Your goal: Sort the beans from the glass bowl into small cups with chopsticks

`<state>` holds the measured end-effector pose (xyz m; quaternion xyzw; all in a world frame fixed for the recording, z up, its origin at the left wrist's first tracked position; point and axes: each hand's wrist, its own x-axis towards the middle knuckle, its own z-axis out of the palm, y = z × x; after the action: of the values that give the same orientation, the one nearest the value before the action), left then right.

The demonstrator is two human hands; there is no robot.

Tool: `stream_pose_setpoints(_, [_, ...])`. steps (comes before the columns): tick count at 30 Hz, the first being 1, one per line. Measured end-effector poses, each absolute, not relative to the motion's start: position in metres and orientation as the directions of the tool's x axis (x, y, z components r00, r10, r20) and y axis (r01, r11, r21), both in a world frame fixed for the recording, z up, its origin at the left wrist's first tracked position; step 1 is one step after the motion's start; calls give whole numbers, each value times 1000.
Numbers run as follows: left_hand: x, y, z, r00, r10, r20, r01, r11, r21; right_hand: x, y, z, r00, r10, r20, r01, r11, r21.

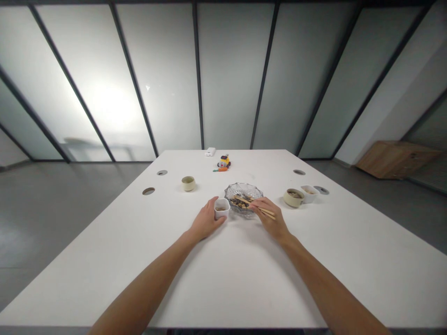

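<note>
A clear glass bowl (243,187) stands on the white table, with dark and pale nuts or seeds (239,203) in it, too small to name surely. My right hand (269,217) grips a pair of wooden chopsticks (267,212), their tips down among the pieces in the bowl. Left of the bowl, my left hand (205,220) is wrapped around a small white square cup (222,203), thumb at its near side. A few brownish bits lie at the bottom of that cup.
At the right stand a cream round bowl (293,198) and a white square cup (309,193), both with contents. Another cream bowl (188,184) is at the left. Farther back are a yellow toy vehicle (224,161), a toy carrot (220,170) and a white object (210,151).
</note>
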<state>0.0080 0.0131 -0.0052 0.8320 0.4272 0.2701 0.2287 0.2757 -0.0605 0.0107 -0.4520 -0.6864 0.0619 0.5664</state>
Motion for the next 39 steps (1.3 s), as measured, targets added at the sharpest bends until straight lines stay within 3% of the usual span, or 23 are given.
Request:
stream_pose_setpoints(10, [8,13,-4,488,838,245,592,-524,613,277,-63,19,256,636,728,555,520,-649])
stream_pose_setpoints(14, [9,12,-3,489,840,234,595,-518,614,280,-65,27,352,697,624,368,511,-777])
stream_pose_setpoints(17, [9,12,-3,489,837,243,585,-522,620,282,-66,32,321,780,538,209,495,-843])
stream_pose_setpoints(19, [9,13,-4,488,836,251,581,-526,621,283,-66,33,299,809,506,192,469,-862])
stream_pose_setpoints(24, [8,14,-5,485,838,249,586,-523,619,287,-63,30,378,698,608,388,477,-788])
stream_pose_setpoints(27, [9,15,-6,488,836,251,585,-526,617,283,-60,24,312,638,705,541,491,-683])
stream_pose_setpoints(32, [9,16,-8,490,829,269,575,-539,616,272,-56,13,164,691,704,555,525,-645])
stream_pose_setpoints(39, [9,15,-7,487,829,273,573,-540,616,271,-56,10,143,680,719,559,544,-626])
